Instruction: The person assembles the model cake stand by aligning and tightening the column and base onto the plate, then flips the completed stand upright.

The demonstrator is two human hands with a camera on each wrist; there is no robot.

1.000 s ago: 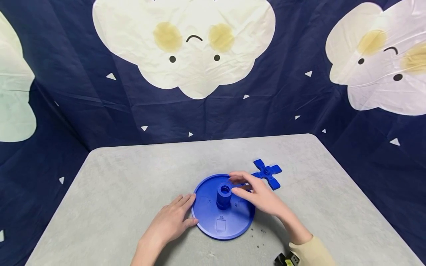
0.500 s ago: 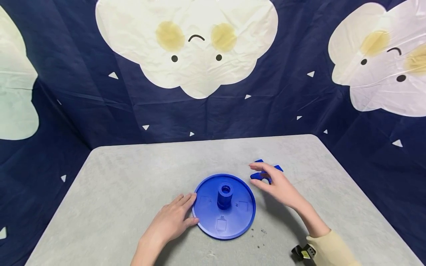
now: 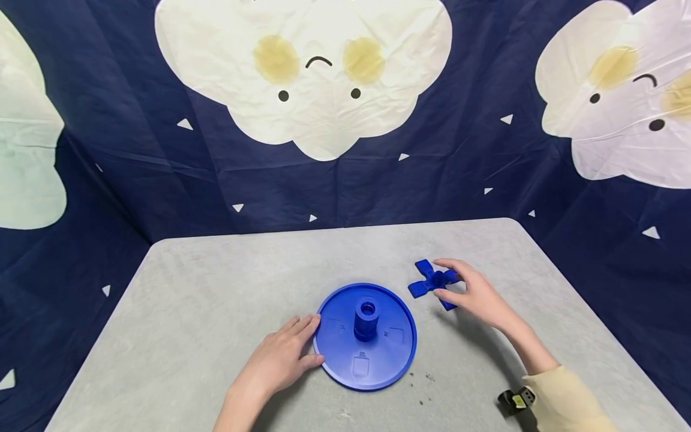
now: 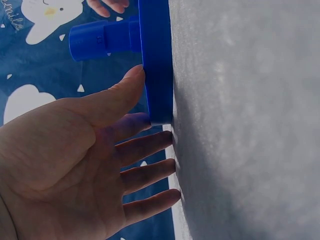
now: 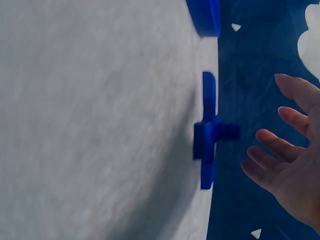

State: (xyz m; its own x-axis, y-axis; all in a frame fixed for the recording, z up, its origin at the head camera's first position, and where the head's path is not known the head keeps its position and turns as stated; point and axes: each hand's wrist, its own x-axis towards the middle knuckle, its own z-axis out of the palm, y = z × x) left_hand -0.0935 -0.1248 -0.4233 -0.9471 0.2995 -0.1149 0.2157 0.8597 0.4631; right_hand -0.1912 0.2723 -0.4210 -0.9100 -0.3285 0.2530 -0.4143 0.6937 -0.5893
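A round blue tray (image 3: 337, 354) with a raised rim lies on the table, and a hollow blue post (image 3: 366, 327) stands upright at its middle. My left hand (image 3: 278, 361) rests at the tray's left edge; in the left wrist view its thumb and index finger touch the rim and the other fingertips reach the tabletop. Farther back on the right is a flat blue four-armed cross (image 3: 418, 289) with a short peg (image 5: 229, 132) standing up from its centre. Over the cross hovers my right hand (image 3: 477, 295), thumb and fingers spread apart, with a gap to the peg in the right wrist view.
The grey table (image 3: 227, 276) has rounded far corners. Dark specks (image 3: 421, 384) lie on it right of the tray. Behind and beside it hangs a navy cloth (image 3: 259, 186) printed with white clouds.
My right hand has left the tray's post and moved right, over the four-armed cross. The left hand keeps its place at the tray's rim.
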